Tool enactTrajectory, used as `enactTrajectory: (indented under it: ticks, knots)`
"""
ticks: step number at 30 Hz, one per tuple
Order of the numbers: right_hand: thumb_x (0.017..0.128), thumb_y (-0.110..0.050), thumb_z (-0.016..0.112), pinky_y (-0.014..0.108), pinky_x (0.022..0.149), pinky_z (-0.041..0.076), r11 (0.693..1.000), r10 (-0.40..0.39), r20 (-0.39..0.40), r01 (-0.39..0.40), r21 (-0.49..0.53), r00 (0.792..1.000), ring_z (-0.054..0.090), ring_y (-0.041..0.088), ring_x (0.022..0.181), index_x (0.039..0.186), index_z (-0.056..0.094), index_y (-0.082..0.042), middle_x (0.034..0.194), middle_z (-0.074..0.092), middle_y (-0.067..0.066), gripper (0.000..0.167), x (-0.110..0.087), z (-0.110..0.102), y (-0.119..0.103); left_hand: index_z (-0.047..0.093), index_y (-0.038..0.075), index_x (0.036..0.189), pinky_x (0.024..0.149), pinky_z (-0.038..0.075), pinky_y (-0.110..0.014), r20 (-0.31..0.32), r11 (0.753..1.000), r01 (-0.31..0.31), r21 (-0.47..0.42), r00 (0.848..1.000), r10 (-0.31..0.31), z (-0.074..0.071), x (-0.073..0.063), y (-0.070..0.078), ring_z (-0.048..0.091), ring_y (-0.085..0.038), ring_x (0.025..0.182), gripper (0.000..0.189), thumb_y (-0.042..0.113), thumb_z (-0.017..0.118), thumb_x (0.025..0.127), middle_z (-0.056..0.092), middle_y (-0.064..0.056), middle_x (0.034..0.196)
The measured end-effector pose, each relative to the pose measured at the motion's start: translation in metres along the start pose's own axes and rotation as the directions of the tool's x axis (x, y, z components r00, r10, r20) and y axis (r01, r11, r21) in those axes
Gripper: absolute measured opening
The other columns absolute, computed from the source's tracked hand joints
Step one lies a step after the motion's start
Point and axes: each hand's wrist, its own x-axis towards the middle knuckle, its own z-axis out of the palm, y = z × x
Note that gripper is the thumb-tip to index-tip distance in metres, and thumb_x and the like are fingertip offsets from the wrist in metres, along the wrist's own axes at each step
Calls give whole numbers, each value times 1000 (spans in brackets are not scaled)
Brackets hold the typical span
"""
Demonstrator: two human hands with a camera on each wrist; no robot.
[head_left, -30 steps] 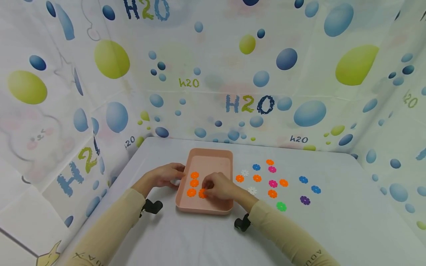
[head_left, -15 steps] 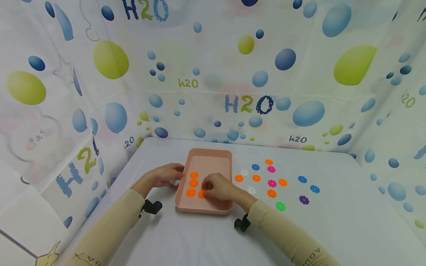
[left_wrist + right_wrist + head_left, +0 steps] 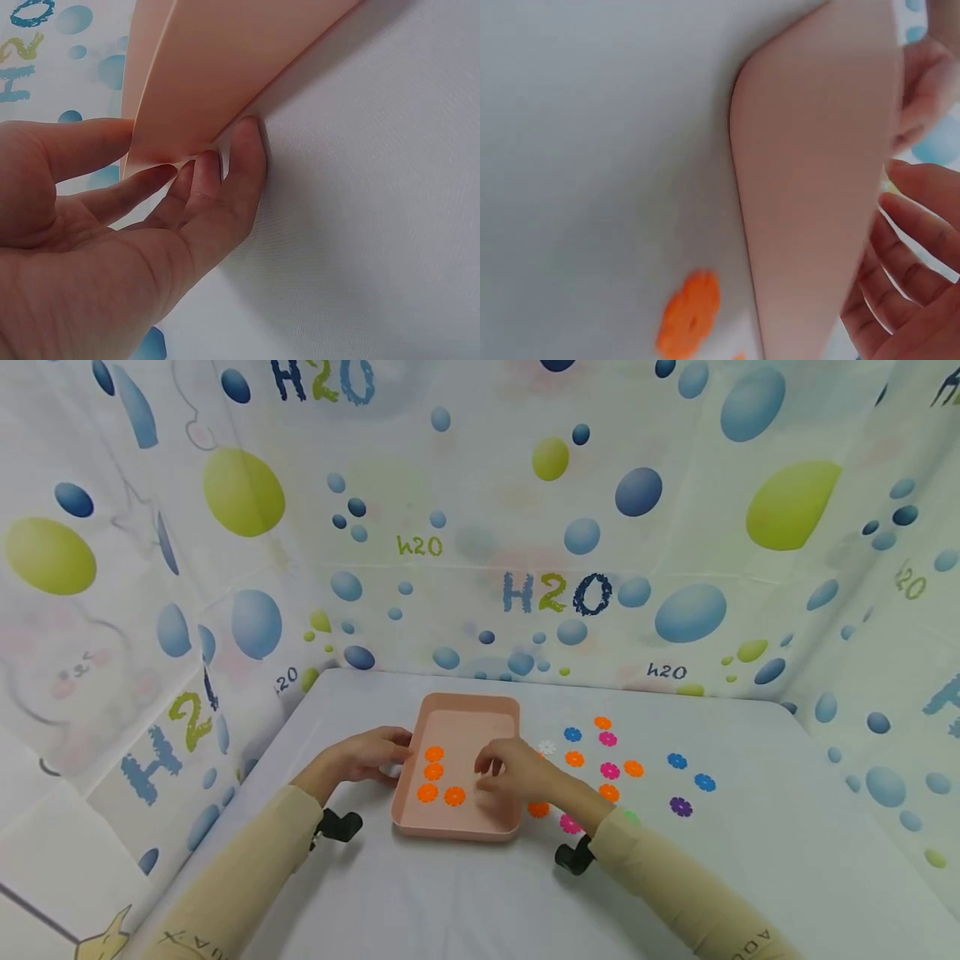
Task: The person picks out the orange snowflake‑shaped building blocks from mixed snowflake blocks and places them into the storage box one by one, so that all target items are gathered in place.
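Orange flower discs (image 3: 433, 772): bright, scalloped, four forming an L in the pink tray (image 3: 476, 718), around eight o'clock!
Right hand (image 3: 517, 772): thumb and fingertips slightly parted, hovering at three o'clock!
Left hand (image 3: 367, 752): fingers loosely bent, touching the tray's nine o'clock side!

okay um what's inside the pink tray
Four orange flower-shaped pieces lie in the pink tray: three in a column along the left, one to the right of the bottom one. The right hand hides part of the tray's right side, so what's beneath can't be seen.

The pink tray (image 3: 480, 718) holds four flowers (image 3: 433, 772) — all orange
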Motion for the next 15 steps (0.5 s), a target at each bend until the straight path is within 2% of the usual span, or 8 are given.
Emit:
enactTrajectory:
  ticks: [8, 15]
  knots:
    - [94, -15, 74, 27, 73, 56, 998, -58, -32, 57, -14, 998, 61, 17, 87, 106, 72, -7, 94, 67, -5, 15, -34, -29, 14, 36, -4, 152, 101, 53, -53, -10, 1000, 7, 0, 1000, -7, 1, -1, 0, 48, -36, 123, 55, 11, 56, 102, 43, -23, 150]
    - [93, -16, 76, 28, 70, 56, 999, 8, -80, -10, -31, 997, 61, 17, 85, 106, 73, -7, 94, 67, -5, 17, -61, -52, 38, 36, -3, 152, 101, 53, -53, -11, 1000, 7, 5, 1000, -7, 1, 0, 0, 47, -36, 123, 56, 12, 56, 103, 43, -22, 149]
